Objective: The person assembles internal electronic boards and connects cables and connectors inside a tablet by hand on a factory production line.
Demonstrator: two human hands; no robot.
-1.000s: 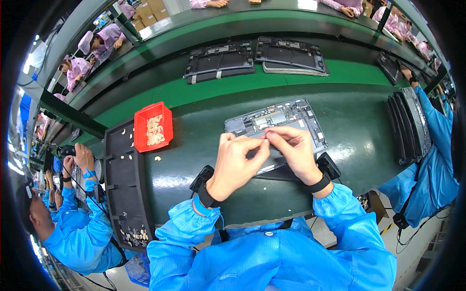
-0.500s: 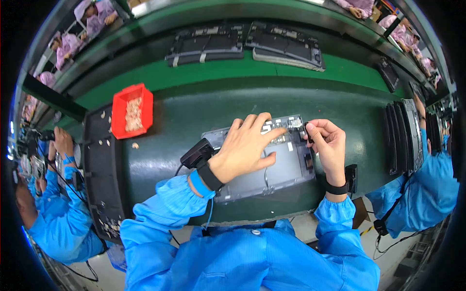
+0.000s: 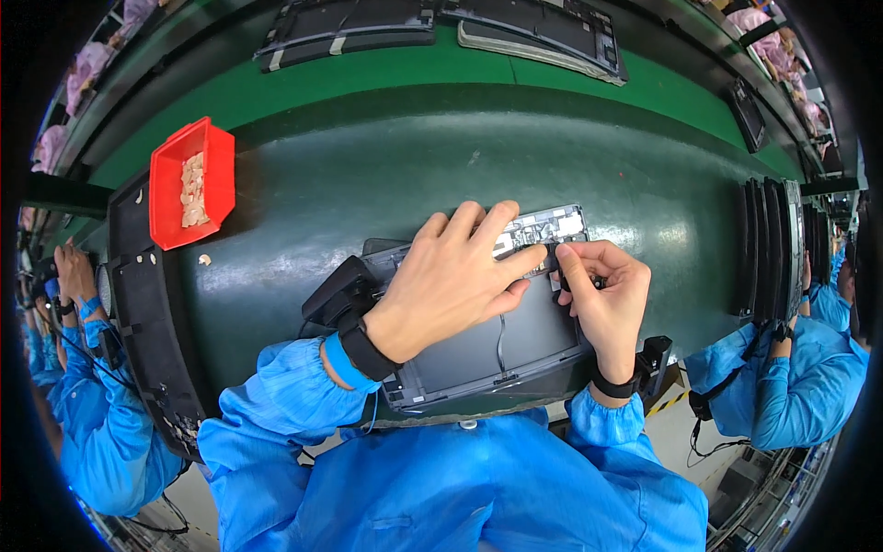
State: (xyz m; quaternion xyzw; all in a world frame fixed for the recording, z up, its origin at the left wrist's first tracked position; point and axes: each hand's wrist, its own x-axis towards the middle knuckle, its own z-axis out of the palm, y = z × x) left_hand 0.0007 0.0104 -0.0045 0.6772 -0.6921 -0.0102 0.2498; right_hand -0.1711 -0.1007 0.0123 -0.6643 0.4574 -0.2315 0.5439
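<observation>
A flat grey laptop casing [image 3: 464, 354] lies before me, with a bare circuit board [image 3: 561, 224] along its far side. Spread over the casing's left half, my left hand [image 3: 451, 276] has its fingers apart, and its index fingertip reaches the board. My right hand [image 3: 607, 281] is closed in a pinch at the board's near edge, close to that fingertip. Between its thumb and fingers is a small black part [image 3: 554, 259], mostly hidden. A thin cable [image 3: 500, 342] runs down the middle of the casing.
To the left, a red bin [image 3: 225, 175] of small pale pieces stands at a black tray [image 3: 152, 304]. Dark casings [image 3: 340, 23] lie along the far green strip. More panels [image 3: 768, 253] stand upright at right, near a co-worker's blue sleeve [image 3: 800, 368]. Another co-worker sits at left.
My right hand has moved left from the casing's right edge onto the board, with the small black part in its pinch. My left hand stays spread over the casing. The view has shifted.
</observation>
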